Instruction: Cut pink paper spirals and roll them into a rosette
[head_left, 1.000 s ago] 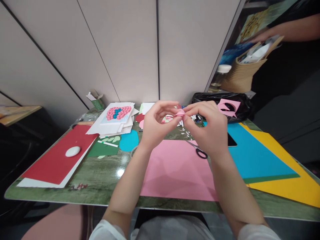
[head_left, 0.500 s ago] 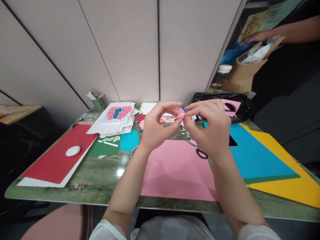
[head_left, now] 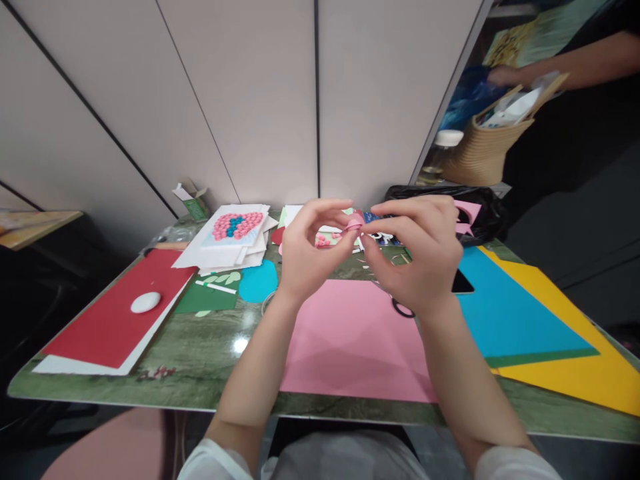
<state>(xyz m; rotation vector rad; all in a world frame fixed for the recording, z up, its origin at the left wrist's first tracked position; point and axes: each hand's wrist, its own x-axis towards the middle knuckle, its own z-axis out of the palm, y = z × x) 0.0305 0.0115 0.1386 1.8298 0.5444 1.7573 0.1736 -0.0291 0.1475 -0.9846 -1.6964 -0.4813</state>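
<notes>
Above the far half of the table, a small curled piece of pink paper (head_left: 355, 223) is pinched between the thumb and fingers of my left hand (head_left: 316, 250). My right hand (head_left: 417, 250) meets it from the other side, thumb and a fingertip close together at the paper's right edge; its other fingers are raised. Under my hands lies a large pink sheet (head_left: 350, 340). Scissors with black handles (head_left: 403, 308) rest on that sheet's right side, partly hidden by my right hand. Small pink pieces (head_left: 324, 240) show behind my left hand.
At left are a red sheet (head_left: 115, 327) with a white oval object (head_left: 145, 303) and a paper stack (head_left: 205, 243) with pink-blue artwork. Blue (head_left: 520, 320) and yellow sheets (head_left: 610, 373) lie right. Beyond stand a black bag (head_left: 493, 213) and woven basket (head_left: 487, 150), near another person's arm (head_left: 585, 63).
The pink paper has shifted slightly left and looks more rounded. My right hand's fingers have moved and spread a little. The other person's hand has moved slightly at the blue plastic.
</notes>
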